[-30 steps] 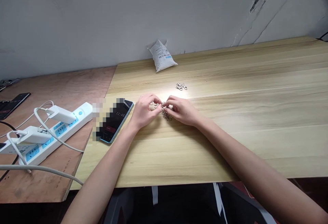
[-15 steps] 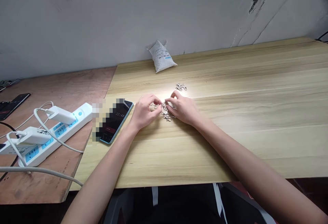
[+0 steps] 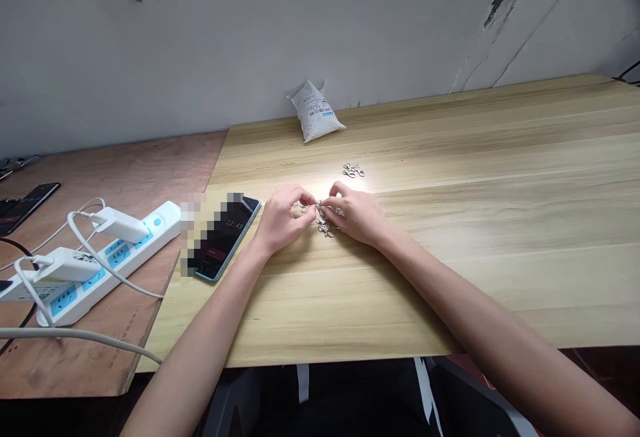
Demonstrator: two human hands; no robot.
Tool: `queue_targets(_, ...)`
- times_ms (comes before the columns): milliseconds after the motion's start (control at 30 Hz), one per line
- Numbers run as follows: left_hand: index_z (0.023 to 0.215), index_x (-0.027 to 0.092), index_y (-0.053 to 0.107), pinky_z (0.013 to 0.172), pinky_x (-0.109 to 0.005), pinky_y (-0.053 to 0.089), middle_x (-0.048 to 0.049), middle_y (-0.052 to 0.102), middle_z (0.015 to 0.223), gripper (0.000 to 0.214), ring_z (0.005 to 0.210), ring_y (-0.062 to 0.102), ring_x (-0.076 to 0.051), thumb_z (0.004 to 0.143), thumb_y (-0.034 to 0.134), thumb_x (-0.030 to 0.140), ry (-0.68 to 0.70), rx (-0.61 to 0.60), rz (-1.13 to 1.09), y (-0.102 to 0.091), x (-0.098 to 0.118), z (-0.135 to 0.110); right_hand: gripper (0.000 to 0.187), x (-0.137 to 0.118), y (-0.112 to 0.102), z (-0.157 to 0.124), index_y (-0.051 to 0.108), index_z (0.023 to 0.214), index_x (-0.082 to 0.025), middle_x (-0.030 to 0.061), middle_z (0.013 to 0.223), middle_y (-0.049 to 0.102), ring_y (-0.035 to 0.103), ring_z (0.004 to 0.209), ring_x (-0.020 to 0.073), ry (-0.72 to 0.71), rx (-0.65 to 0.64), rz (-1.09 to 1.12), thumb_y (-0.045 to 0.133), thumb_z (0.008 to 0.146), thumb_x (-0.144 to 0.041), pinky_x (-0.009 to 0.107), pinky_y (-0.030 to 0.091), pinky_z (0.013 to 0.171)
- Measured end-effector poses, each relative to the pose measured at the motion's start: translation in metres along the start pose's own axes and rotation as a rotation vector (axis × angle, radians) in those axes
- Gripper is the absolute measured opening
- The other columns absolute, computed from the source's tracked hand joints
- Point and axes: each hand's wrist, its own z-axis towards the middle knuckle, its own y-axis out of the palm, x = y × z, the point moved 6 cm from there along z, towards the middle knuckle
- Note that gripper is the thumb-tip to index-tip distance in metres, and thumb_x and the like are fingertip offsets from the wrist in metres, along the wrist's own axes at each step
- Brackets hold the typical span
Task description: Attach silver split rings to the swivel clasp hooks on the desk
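My left hand is closed in a pinch, thumb against index finger. Facing it, my right hand is closed too, its thumb and index fingertip almost meeting the left ones. Between the two pinches shows a small silver lobster clasp, partly covered by the fingertips. Just below lies a pile of similar metal clasps, and some small rings show behind the left fingers. Farther back on the wooden table sits a separate cluster of clasps.
A smartphone lies left of my left hand. Beyond it, a white power strip with plugged-in chargers and cables rests on a lower reddish board. A clear plastic packet with a label stands near the wall.
My right thumb and index finger have closed together on the clasp beside the left fingertips. The left hand has hardly moved.
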Motion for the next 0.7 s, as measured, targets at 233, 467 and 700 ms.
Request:
queue_targets(233,0.078,0.019,0.06,0.08,-0.031,0.044,0.0014,0.067,0.08,0.007,0.08,0.062,-0.016,0.083,0.06,0.014,-0.001,-0.001,-0.002,-0.0005,0.0,-0.0003,0.029,0.0006,0.0017,-0.0004,0.076,0.093,-0.027,0.0023,0.094,0.063,0.046,0.058,0.0089,-0.062,-0.012,0.053,0.049,0.096,-0.037,0.026,0.023,0.055)
queue_targets(467,0.079,0.02,0.061,0.078,-0.03,0.045,0.0013,0.067,0.08,0.007,0.079,0.062,-0.015,0.083,0.06,0.015,-0.009,-0.031,-0.016,0.0019,-0.0009,0.0004,0.025,0.002,0.0016,0.0001,0.075,0.1,-0.026,0.0024,0.091,0.064,0.051,0.063,0.0106,-0.041,-0.047,0.074,0.052,0.094,-0.035,0.026,0.024,0.056)
queue_targets(700,0.08,0.02,0.062,0.077,-0.03,0.046,0.0008,0.067,0.081,0.007,0.079,0.062,-0.015,0.085,0.059,0.017,-0.034,-0.084,-0.034,0.005,-0.002,0.0003,0.027,-0.002,-0.0018,-0.0007,0.072,0.106,-0.025,0.0043,0.094,0.066,0.054,0.064,0.0119,-0.041,-0.118,0.019,0.047,0.096,-0.028,0.026,0.025,0.056)
